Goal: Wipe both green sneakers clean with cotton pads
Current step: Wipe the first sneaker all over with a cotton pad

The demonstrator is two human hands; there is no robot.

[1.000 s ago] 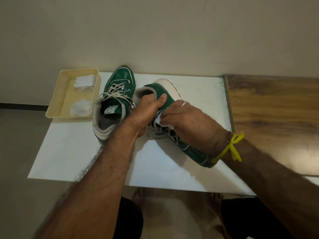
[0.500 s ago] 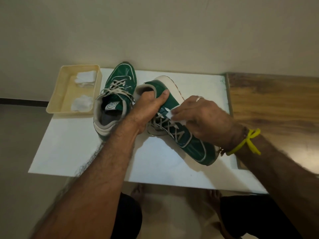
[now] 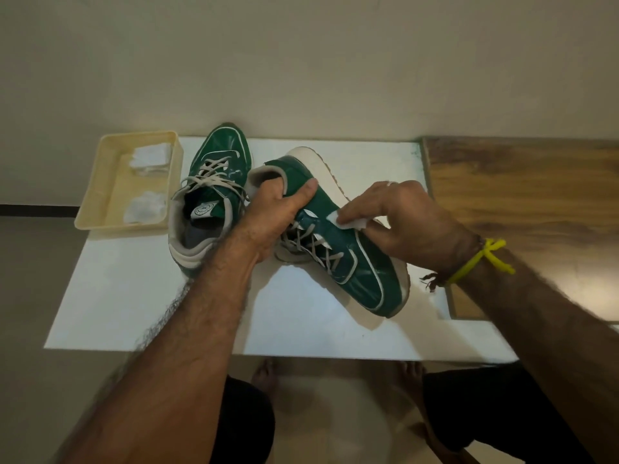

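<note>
Your right hand (image 3: pixel 405 226) presses a white cotton pad (image 3: pixel 350 222) against the green side of a tilted sneaker (image 3: pixel 338 249), fingers curled over the pad, at the middle of the white board (image 3: pixel 140 296). Your left hand (image 3: pixel 278 212) grips the sneaker's heel collar, thumb laid along the outside. The second green sneaker (image 3: pixel 214 195) stands just beside it. A cream tray (image 3: pixel 100 182) at the board's far left corner holds spare cotton pads (image 3: pixel 150 159).

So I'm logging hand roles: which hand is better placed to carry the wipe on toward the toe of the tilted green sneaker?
Right. The right hand already presses the white cotton pad on the tilted green sneaker, while the left hand grips its collar, steadying it.
</note>
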